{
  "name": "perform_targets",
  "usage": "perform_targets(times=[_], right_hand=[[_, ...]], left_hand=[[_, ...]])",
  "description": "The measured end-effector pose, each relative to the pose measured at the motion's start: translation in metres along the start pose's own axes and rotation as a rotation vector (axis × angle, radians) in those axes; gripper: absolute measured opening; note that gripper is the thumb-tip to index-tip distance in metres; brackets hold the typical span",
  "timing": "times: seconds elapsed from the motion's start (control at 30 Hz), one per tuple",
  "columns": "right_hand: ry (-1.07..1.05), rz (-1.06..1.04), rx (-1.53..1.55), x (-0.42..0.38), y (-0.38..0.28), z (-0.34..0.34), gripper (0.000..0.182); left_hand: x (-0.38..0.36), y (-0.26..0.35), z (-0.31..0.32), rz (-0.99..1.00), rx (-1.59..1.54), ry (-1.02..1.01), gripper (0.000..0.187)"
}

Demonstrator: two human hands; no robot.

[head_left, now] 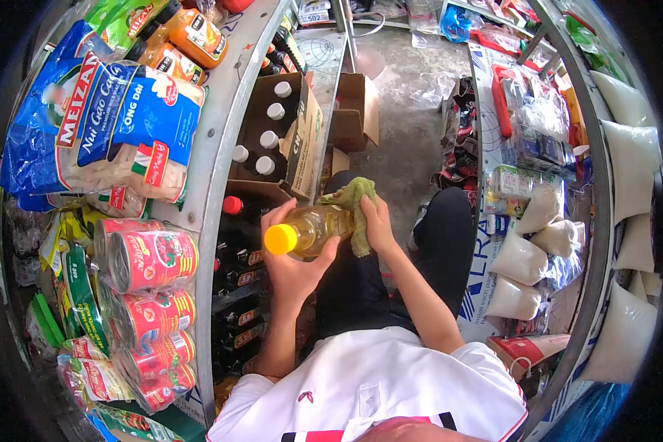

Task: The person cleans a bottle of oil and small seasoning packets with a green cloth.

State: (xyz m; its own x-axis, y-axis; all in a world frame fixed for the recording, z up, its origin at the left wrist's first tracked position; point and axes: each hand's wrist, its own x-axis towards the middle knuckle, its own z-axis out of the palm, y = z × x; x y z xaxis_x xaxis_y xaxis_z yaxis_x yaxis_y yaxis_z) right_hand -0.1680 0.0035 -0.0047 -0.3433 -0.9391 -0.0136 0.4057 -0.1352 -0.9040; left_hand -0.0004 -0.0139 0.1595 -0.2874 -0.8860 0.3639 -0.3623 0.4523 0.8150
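Observation:
My left hand (293, 261) grips a clear bottle of yellow oil (318, 228) with a yellow cap, held on its side over my lap, cap toward me. My right hand (379, 225) presses a green cloth (353, 202) against the far end of the bottle. I am crouched in a narrow shop aisle, wearing dark trousers and a white shirt.
To the left, a shelf (217, 140) holds pasta bags (118, 125), red tins (155, 258) and orange bottles (191, 37). An open cardboard box of white-capped bottles (272, 140) stands ahead. Dark bottles (239, 258) line the low shelf. White bags (523, 258) fill the right shelf.

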Motion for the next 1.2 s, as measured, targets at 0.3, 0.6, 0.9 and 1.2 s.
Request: perform_targets(times=[0.3, 0.6, 0.9, 1.2], right_hand=[[0.159, 0.169, 0.192, 0.008, -0.012, -0.021, 0.058], [0.158, 0.18, 0.145, 0.003, -0.019, -0.02, 0.058], [0.141, 0.173, 0.174, 0.002, -0.01, -0.026, 0.057], [0.2, 0.312, 0.432, -0.003, -0.024, -0.036, 0.064]], left_hand=[[0.031, 0.009, -0.023, 0.13, -0.094, -0.431, 0.094], [0.021, 0.004, -0.018, -0.002, -0.137, -0.401, 0.122], [0.005, -0.001, 0.004, 0.017, -0.129, -0.147, 0.119], [0.03, 0.027, -0.011, 0.233, 0.128, -0.337, 0.101]])
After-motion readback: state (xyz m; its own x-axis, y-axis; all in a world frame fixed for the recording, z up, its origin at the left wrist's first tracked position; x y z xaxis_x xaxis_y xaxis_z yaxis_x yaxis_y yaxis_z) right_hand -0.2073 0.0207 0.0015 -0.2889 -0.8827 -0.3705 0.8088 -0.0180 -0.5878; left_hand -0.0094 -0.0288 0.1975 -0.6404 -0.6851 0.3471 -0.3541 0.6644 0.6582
